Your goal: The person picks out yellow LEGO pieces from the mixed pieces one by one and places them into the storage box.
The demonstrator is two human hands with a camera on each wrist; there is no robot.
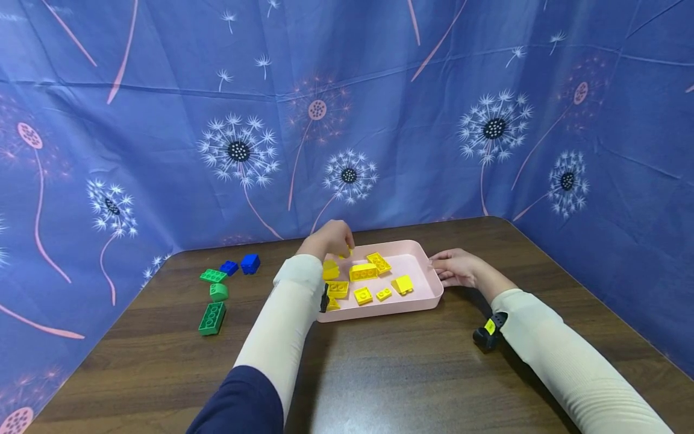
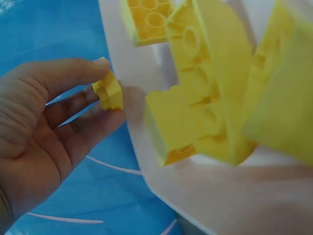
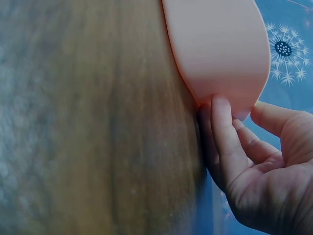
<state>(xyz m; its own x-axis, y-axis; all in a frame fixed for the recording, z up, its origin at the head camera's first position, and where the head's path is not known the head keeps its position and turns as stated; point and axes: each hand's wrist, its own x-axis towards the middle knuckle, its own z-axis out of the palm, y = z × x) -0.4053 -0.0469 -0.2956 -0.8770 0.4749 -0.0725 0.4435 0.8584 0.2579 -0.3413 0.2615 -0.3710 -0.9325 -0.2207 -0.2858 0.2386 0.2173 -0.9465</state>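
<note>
My left hand [image 1: 332, 239] is over the far left of a shallow pink tray [image 1: 428, 295]. Between thumb and fingertips it pinches a small yellow toy brick [image 2: 110, 92], close by the tray's rim in the left wrist view. Inside the tray lie several yellow bricks, among them a long curved one [image 1: 363, 272], a studded one [image 1: 378, 263] and a small two-stud one [image 1: 384, 294]. At the tray's right end, my right hand [image 1: 458, 268] holds the wall, thumb at the rim and fingers low against the outside [image 3: 220, 54].
To the left on the brown wooden table [image 1: 412, 374] lie green bricks [image 1: 212, 318] and two blue bricks [image 1: 250, 263]. A blue cloth with dandelions [image 1: 379, 108] hangs behind the table and along its sides.
</note>
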